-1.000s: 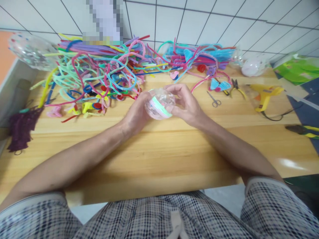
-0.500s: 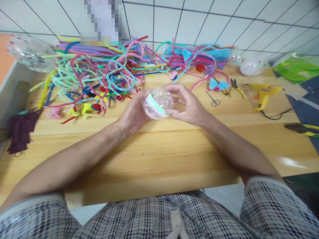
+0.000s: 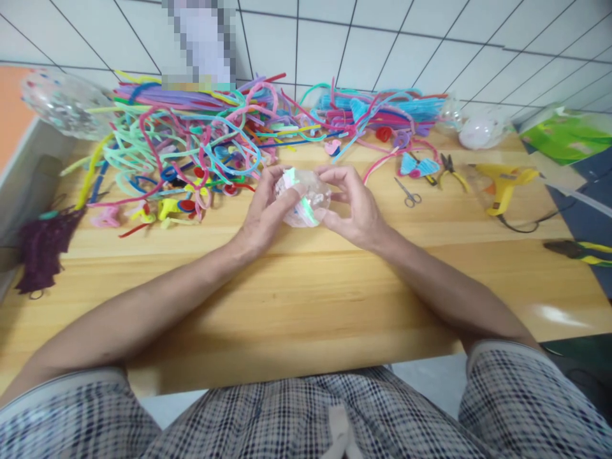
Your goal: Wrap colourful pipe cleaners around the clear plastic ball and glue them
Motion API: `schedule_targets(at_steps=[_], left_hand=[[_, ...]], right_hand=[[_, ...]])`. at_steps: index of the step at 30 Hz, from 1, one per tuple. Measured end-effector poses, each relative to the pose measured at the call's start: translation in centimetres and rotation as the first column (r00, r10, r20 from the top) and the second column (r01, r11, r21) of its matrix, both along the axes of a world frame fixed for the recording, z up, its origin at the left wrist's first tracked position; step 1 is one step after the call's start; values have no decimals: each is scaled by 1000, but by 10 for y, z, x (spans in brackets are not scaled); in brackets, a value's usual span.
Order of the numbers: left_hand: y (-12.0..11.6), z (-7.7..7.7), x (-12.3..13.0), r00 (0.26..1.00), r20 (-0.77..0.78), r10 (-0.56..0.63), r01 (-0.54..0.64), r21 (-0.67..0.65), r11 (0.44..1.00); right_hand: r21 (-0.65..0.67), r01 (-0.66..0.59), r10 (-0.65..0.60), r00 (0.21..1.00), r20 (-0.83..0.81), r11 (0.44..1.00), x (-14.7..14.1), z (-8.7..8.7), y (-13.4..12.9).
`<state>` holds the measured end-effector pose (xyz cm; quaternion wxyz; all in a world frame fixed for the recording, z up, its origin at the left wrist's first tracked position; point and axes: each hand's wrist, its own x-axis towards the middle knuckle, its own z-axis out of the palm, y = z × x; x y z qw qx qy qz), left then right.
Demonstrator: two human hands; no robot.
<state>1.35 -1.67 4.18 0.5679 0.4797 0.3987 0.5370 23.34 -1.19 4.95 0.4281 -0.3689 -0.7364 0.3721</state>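
Note:
Between my two hands is a clear plastic ball (image 3: 315, 191) with a shiny, iridescent band and glittery bits showing through it. My left hand (image 3: 268, 213) wraps its left side, the thumb lying across the front of the band. On the right side, my right hand (image 3: 354, 205) grips the ball with its thumb at the lower edge and fingers curled behind. The fingertips behind the ball are partly hidden. Just beyond the hands lies a heap of colourful pipe cleaners (image 3: 191, 150).
Small scissors (image 3: 409, 193), yellow-handled pliers (image 3: 453, 173) and a yellow glue gun (image 3: 507, 185) lie to the right. More pliers (image 3: 576, 250) rest near the right edge. Clear balls (image 3: 480, 131) stand at the back right; a dark purple fringed piece (image 3: 45, 252) lies far left.
The ball has turned in my hands, so its shiny band now runs more steeply. My left thumb has come over onto the front of the ball.

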Motion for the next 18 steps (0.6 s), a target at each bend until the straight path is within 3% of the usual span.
schedule_targets(at_steps=[9,18], left_hand=[[-10,8,6,1000,-21,12,-12,11,1000],[4,-19,-2,980,-198,-12,54,210,976]], right_hand=[[129,97,-106,992,63,987,-5,-5,-7],[295,94,-124,988,87,951,-2,-17,-6]])
